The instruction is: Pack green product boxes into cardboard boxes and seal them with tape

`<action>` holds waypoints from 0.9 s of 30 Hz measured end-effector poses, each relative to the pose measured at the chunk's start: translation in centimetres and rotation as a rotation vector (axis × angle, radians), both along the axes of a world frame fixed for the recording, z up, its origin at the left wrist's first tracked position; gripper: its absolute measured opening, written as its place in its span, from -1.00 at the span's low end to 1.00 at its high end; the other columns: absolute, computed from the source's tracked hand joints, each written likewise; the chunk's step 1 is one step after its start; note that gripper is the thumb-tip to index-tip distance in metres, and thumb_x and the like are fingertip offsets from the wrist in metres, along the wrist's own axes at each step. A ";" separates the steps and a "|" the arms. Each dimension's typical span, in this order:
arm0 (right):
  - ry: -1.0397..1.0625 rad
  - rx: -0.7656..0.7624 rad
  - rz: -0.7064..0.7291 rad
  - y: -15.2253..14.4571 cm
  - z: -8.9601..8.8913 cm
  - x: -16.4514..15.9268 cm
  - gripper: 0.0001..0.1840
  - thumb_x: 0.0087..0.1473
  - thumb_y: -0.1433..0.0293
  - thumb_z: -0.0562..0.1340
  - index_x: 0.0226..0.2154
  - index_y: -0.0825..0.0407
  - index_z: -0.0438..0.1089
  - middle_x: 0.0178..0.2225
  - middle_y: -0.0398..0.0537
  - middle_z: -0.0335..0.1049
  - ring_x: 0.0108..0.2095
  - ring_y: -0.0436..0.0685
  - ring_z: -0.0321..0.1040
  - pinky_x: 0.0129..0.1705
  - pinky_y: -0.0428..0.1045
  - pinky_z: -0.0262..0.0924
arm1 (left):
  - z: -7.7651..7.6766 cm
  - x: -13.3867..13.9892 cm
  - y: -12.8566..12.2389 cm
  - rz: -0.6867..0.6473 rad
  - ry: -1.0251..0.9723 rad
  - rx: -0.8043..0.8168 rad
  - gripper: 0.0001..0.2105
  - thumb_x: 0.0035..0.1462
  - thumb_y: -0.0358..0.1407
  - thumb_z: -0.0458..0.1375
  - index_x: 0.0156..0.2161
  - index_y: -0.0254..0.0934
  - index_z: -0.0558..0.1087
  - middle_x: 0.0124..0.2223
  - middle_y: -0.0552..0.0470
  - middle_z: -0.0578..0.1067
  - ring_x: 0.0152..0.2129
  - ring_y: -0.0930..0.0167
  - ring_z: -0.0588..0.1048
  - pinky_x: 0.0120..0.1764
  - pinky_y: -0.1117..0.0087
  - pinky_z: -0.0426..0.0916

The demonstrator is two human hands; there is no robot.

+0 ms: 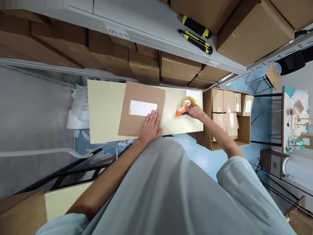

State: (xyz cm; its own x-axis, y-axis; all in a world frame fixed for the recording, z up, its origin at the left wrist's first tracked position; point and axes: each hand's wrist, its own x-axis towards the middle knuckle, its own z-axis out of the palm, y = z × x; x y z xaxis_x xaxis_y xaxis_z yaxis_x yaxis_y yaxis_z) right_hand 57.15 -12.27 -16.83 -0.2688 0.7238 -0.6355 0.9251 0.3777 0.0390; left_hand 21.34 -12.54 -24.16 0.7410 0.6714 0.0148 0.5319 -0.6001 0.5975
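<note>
My left hand (150, 127) lies flat, fingers stretched out, on the lower right part of a flat brown cardboard package (140, 125). The fingertips touch the edge of a white label (143, 108) stuck on its top. My right hand (195, 111) is closed around an orange tape dispenser (181, 112) carrying a yellow roll of tape (187, 99). From the dispenser's front, a thin clear strip (168, 123) seems to run toward the package near my left thumb. Both hands are over a pale yellow table (102, 111). Behind the roll lies a white card or paper (193, 94).
An open carton (207, 114) holding several taped small boxes stands beside the table's right end. Along the far side runs a metal shelf (144, 19) stacked with cardboard boxes. Two black-and-yellow utility knives (195, 40) rest on it. Crumpled white packing material (79, 107) sits at left.
</note>
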 end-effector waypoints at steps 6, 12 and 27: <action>0.002 -0.010 0.078 0.6 0.2 1.6 -0.53 0.55 0.34 0.05 0.27 0.34 0.35 0.12 0.48 0.62 0.13 0.42 0.55 0.35 0.18 0.09 | 0.2 -0.8 0.5 -0.024 -0.012 -0.013 -0.10 0.31 -0.31 0.10 0.66 -0.50 -0.11 0.69 -0.32 -0.17 0.65 0.01 -0.20 0.63 -0.21 -0.15; 0.000 -0.016 0.049 1.0 0.8 1.2 -0.50 0.56 0.29 0.04 0.29 0.35 0.33 0.12 0.51 0.62 0.14 0.46 0.56 0.34 0.20 0.10 | 0.2 -0.7 0.5 -0.004 0.010 -0.029 -0.06 0.29 -0.31 0.10 0.67 -0.47 -0.17 0.70 -0.28 -0.21 0.65 0.00 -0.21 0.63 -0.21 -0.20; 0.003 0.070 -0.634 -0.1 -1.7 -13.1 -0.33 0.58 0.19 -0.05 0.32 0.47 0.31 0.01 0.62 0.62 0.03 0.49 0.67 0.08 0.21 0.49 | 0.1 -0.2 -0.5 0.100 -0.012 0.011 -0.09 0.34 -0.30 0.07 0.68 -0.42 -0.20 0.69 -0.32 -0.15 0.65 0.01 -0.19 0.62 -0.25 -0.15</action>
State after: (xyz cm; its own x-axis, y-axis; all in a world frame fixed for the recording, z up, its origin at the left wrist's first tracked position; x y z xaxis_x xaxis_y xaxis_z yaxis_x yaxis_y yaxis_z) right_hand 44.03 -12.33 -18.57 0.2237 0.7825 -0.5811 0.9682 -0.2468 0.0404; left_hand 21.09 -13.04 -24.05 0.6698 0.7419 0.0310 0.5826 -0.5509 0.5976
